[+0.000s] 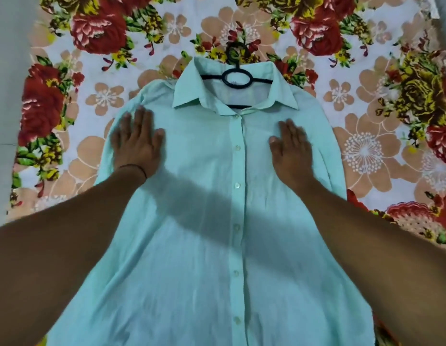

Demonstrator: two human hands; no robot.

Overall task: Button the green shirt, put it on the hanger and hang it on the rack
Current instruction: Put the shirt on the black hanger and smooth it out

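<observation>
Green shirt (192, 258): lying buttoned on floral sheet (366, 151), under both palms. Left hand (137, 143), right hand (291, 151): pressing flat, gripping nothing. Black hanger (236, 79): sitting inside collar (187, 96), beyond both hands. Fabric probably handling light and limp; hanger offering the best hold.

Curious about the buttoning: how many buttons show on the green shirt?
6, all down the green shirt placket: top button below the collar, lowest button near the frame's bottom; others may be hidden.
</observation>
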